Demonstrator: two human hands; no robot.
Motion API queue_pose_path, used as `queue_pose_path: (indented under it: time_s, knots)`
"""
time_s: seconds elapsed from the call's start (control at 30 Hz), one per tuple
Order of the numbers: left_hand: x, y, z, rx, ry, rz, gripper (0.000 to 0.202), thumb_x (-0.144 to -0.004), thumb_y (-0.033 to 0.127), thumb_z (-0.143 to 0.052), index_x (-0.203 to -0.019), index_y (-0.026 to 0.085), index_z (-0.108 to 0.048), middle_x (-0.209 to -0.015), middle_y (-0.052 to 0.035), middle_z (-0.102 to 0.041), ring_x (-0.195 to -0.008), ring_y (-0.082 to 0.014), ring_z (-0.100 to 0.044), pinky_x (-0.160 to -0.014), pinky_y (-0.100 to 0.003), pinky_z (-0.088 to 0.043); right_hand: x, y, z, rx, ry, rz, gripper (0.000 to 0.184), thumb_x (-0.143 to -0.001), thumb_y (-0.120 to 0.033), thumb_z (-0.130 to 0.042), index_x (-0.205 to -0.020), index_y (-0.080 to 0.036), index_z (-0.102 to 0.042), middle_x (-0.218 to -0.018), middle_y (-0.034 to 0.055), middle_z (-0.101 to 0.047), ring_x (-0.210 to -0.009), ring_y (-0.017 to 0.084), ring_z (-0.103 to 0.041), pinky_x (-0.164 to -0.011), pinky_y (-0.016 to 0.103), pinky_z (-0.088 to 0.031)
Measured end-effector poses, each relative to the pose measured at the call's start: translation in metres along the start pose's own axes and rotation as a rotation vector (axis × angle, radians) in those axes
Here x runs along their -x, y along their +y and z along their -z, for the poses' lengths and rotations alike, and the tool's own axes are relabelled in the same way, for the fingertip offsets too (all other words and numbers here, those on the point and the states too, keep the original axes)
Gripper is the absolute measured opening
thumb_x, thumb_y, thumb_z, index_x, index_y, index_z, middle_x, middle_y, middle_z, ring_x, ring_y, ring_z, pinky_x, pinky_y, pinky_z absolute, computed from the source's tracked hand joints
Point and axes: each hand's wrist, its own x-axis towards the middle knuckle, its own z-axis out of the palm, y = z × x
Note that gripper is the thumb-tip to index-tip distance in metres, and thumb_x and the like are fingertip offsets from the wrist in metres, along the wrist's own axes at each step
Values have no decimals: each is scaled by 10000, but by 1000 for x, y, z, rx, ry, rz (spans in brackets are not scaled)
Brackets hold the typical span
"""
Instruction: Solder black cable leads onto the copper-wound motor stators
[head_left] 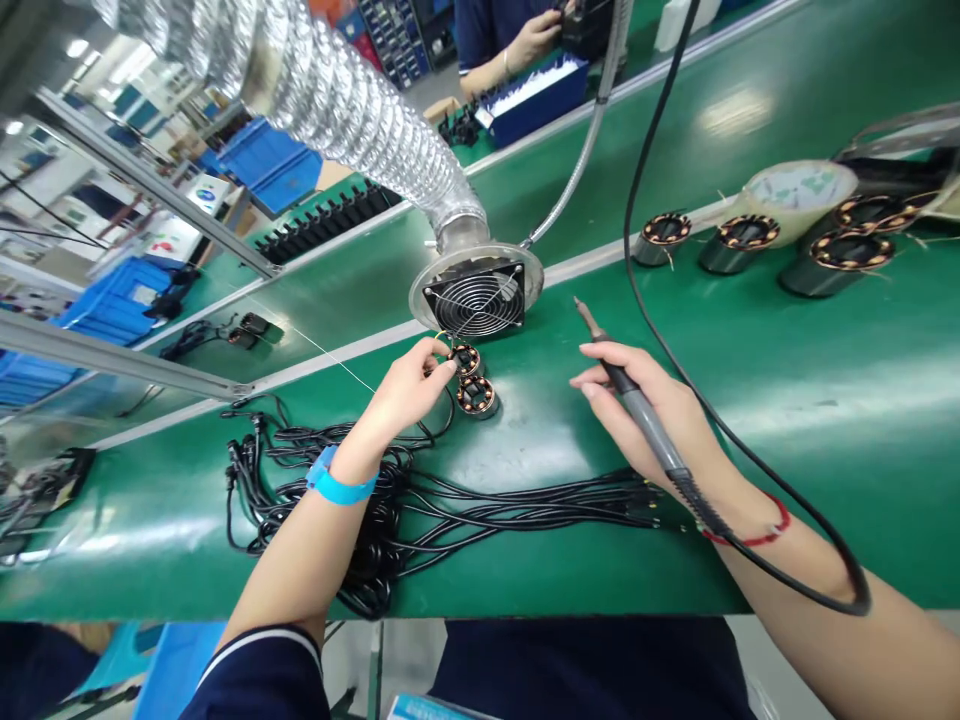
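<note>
My right hand (664,405) grips a soldering iron (641,410) like a pen, its tip pointing up and away over the green bench. My left hand (411,388) is closed in a pinch at the edge of a motor stator (465,358) with copper windings. A thin yellowish wire loops at the left fingertips; the exact grip is partly hidden by the fingers. Just in front of that stator stands a second stator (476,396). The iron's tip is apart from both stators.
A fume extractor fan (480,300) on a silver duct (360,110) hangs behind the stators. Black power cables (375,500) lie in front. More stators (741,242) and a tape roll (801,190) stand at right. The iron's cord crosses the right side. Another person's hand (534,40) works opposite.
</note>
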Motion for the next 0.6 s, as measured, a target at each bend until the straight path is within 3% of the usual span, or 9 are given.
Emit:
queue_pose_path:
  time_s: [0.07,0.17,0.33,0.47,0.6]
  knots:
    - [-1,3,-3,-104,-63,36,385,-859,390,-536,-1185,203,-617,-861,-31,-683,-784,-184,-615,-714,-285,-451,1,-2,2,5,-10,48,310,-892,-195,-541,-1199,-229,-560,-926,29,-701,-857,171,-683,-845,326,-551]
    - [-3,10,-13,-234,-173,110,474,-826,383,-595,-1270,218,-587,-908,-56,-719,-826,-228,-656,-713,-300,-465,3,-5,2,28,-43,140,324,-896,-161,-538,-1213,-222,-552,-926,29,-703,-871,168,-674,-809,299,-554]
    - [-3,-4,-7,-210,-170,130,216,-786,267,-630,-975,200,-709,-861,-49,-732,-784,-212,-664,-666,-275,-459,0,-6,6,74,-60,241,326,-901,-123,-530,-1214,-212,-543,-903,25,-696,-826,148,-661,-784,275,-549]
    - [-16,-38,19,-102,-40,224,173,-748,222,-649,-892,158,-720,-742,-32,-709,-688,-184,-638,-632,-265,-459,-2,-6,8,95,-91,251,307,-915,-147,-513,-1213,-216,-539,-876,26,-691,-782,149,-661,-707,260,-548]
    - [-67,-64,42,-86,162,260,254,-785,252,-601,-971,116,-708,-890,-79,-733,-820,-212,-654,-734,-297,-486,-1,-6,-2,98,-139,285,286,-925,-153,-488,-1197,-226,-533,-831,19,-681,-708,150,-653,-626,258,-546]
